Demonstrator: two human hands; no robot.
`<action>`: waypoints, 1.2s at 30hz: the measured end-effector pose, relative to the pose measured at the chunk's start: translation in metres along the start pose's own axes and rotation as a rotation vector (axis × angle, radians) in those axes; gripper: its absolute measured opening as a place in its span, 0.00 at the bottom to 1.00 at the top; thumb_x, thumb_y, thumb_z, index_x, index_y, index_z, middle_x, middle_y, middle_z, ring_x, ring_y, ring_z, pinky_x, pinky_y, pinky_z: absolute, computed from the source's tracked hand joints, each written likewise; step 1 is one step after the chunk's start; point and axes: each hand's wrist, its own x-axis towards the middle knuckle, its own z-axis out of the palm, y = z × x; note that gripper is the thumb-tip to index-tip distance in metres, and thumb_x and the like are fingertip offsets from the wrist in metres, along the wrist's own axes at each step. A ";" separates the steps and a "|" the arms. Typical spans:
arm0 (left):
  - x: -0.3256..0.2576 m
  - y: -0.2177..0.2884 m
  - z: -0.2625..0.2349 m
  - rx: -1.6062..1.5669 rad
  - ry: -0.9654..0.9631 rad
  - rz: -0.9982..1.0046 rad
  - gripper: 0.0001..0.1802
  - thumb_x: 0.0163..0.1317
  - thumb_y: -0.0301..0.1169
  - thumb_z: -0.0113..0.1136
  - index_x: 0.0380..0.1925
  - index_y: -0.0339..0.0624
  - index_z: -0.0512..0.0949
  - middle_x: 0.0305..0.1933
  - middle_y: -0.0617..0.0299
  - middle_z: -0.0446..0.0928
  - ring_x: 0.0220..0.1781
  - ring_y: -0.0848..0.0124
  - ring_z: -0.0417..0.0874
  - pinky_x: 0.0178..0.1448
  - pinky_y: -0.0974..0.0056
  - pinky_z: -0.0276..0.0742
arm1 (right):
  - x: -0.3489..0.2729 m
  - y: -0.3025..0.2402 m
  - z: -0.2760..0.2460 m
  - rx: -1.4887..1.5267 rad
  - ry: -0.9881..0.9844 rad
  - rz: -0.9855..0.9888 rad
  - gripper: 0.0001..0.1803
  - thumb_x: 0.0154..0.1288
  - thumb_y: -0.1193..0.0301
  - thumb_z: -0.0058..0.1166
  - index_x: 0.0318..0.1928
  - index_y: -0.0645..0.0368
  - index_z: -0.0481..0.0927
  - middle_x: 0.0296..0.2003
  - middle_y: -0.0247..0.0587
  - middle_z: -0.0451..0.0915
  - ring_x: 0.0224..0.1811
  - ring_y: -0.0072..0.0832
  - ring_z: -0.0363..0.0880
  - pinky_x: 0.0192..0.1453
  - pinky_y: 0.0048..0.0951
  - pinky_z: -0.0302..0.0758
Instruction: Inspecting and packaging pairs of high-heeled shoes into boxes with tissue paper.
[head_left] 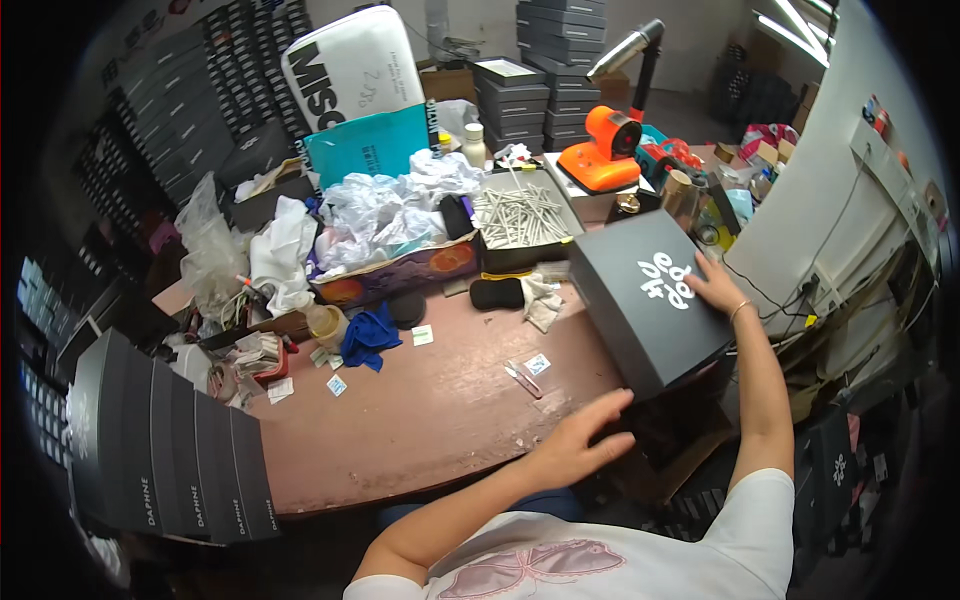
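Note:
A large dark grey shoe box point(650, 330) with a white printed mark stands at the right end of the table, its near end at the front edge. My right hand point(715, 287) lies on the box's top by its right edge, fingers apart. Short of the box's near corner, my left hand point(585, 438) hovers over the table's front edge. Its fingers are stretched out and it holds nothing. Small thread snips point(522, 380) and a printed paper tag point(537, 364) lie on the pinkish table point(430, 430) beyond the left hand.
Several dark grey boxes point(170, 450) stand in a row at the left. Behind are a carton of crumpled white paper point(400, 265), a tray of white sticks point(520, 215) and an orange lamp-like device point(600, 150). A blue cloth point(370, 335) and black sponge point(497, 293) lie mid-table.

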 end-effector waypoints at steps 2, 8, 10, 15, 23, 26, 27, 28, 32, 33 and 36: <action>-0.030 -0.011 0.004 0.236 -0.070 0.044 0.32 0.68 0.43 0.54 0.68 0.40 0.62 0.71 0.47 0.60 0.72 0.57 0.62 0.71 0.59 0.59 | 0.006 -0.016 0.023 -0.048 0.069 0.175 0.33 0.68 0.43 0.39 0.70 0.36 0.60 0.71 0.50 0.56 0.72 0.47 0.55 0.69 0.53 0.57; -0.185 -0.079 -0.037 0.150 0.385 -0.362 0.29 0.67 0.41 0.57 0.65 0.40 0.67 0.64 0.48 0.70 0.60 0.62 0.76 0.61 0.62 0.71 | -0.001 -0.124 -0.019 -0.299 0.121 -0.193 0.27 0.64 0.65 0.53 0.64 0.52 0.70 0.67 0.55 0.60 0.68 0.51 0.61 0.69 0.45 0.61; -0.217 -0.083 -0.035 0.125 0.497 -0.396 0.29 0.67 0.39 0.58 0.65 0.40 0.66 0.62 0.49 0.72 0.57 0.64 0.78 0.57 0.63 0.75 | 0.001 -0.241 -0.011 0.178 0.261 -0.717 0.29 0.60 0.71 0.58 0.63 0.53 0.70 0.66 0.53 0.62 0.68 0.47 0.62 0.67 0.39 0.65; -0.250 -0.055 -0.018 0.129 0.599 -0.312 0.31 0.67 0.40 0.55 0.67 0.41 0.62 0.63 0.49 0.72 0.59 0.63 0.76 0.58 0.64 0.73 | -0.196 -0.611 -0.087 0.344 0.103 -1.711 0.26 0.52 0.71 0.62 0.55 0.55 0.74 0.62 0.50 0.67 0.63 0.43 0.68 0.60 0.37 0.73; -0.299 -0.067 -0.007 0.030 0.826 -0.337 0.29 0.66 0.38 0.59 0.64 0.39 0.67 0.59 0.49 0.75 0.55 0.66 0.78 0.58 0.64 0.74 | -0.400 -0.819 -0.047 -0.104 0.852 -2.024 0.18 0.61 0.63 0.52 0.52 0.44 0.80 0.66 0.37 0.63 0.73 0.47 0.50 0.69 0.65 0.53; -0.325 -0.068 -0.013 -0.096 0.941 -0.281 0.27 0.66 0.34 0.59 0.62 0.36 0.68 0.56 0.54 0.76 0.55 0.71 0.77 0.60 0.65 0.73 | -0.386 -0.816 -0.026 -0.024 0.990 -1.985 0.14 0.62 0.62 0.51 0.47 0.42 0.83 0.65 0.34 0.65 0.73 0.50 0.50 0.69 0.65 0.55; -0.335 -0.075 -0.017 -0.048 1.096 -0.110 0.25 0.67 0.32 0.58 0.62 0.37 0.68 0.55 0.58 0.75 0.55 0.73 0.76 0.62 0.65 0.71 | -0.374 -0.807 -0.030 -0.035 0.965 -2.007 0.14 0.62 0.61 0.51 0.46 0.41 0.84 0.64 0.33 0.66 0.73 0.51 0.49 0.68 0.65 0.56; -0.348 -0.062 -0.023 -0.219 1.259 0.100 0.26 0.68 0.33 0.57 0.64 0.39 0.66 0.56 0.61 0.74 0.55 0.74 0.75 0.60 0.67 0.72 | -0.359 -0.795 -0.031 -0.037 0.935 -2.023 0.13 0.61 0.61 0.51 0.44 0.40 0.85 0.64 0.32 0.66 0.73 0.51 0.49 0.68 0.65 0.56; -0.404 0.000 -0.063 -0.598 1.525 0.657 0.40 0.66 0.63 0.38 0.69 0.50 0.57 0.73 0.51 0.54 0.72 0.53 0.59 0.71 0.43 0.54 | -0.269 -0.680 -0.040 0.143 0.911 -2.013 0.20 0.60 0.62 0.53 0.54 0.42 0.80 0.63 0.28 0.66 0.73 0.44 0.53 0.68 0.65 0.57; -0.416 0.010 -0.072 -0.778 1.336 0.873 0.40 0.65 0.65 0.37 0.69 0.52 0.56 0.76 0.51 0.49 0.74 0.47 0.54 0.74 0.38 0.45 | -0.252 -0.633 -0.045 0.097 0.801 -1.982 0.21 0.59 0.64 0.54 0.55 0.43 0.79 0.62 0.28 0.67 0.72 0.41 0.55 0.70 0.63 0.56; -0.409 -0.015 -0.084 -0.760 1.103 0.953 0.32 0.70 0.53 0.39 0.66 0.43 0.63 0.67 0.49 0.64 0.71 0.55 0.61 0.73 0.44 0.54 | -0.230 -0.503 -0.018 0.258 0.620 -1.964 0.22 0.57 0.67 0.56 0.54 0.43 0.80 0.59 0.27 0.67 0.71 0.33 0.57 0.73 0.60 0.54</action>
